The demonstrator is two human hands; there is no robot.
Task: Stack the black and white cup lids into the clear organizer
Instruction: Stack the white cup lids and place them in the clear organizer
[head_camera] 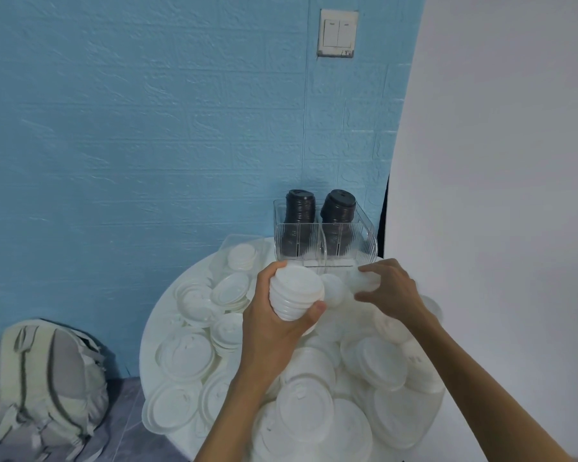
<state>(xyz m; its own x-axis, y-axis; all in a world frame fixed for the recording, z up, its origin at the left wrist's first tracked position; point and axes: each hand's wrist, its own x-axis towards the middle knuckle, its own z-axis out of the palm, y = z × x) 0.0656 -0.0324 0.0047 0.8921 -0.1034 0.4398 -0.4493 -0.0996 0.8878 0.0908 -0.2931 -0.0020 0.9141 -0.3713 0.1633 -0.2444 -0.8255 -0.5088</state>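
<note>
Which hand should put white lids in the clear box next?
Probably the left hand: it grips a ready stack of white lids just in front of the clear organizer. The right hand pinches only one blurred lid.

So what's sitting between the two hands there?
In the head view, one loose white lid lies between the left hand, which grips a stack of white lids, and the right hand, which pinches another, blurred.

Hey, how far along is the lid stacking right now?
Done: two stacks of black lids stand in the clear organizer. In hand: the left hand grips a stack of white lids; the right hand pinches another lid. Left: many loose white lids cover the table.
</note>
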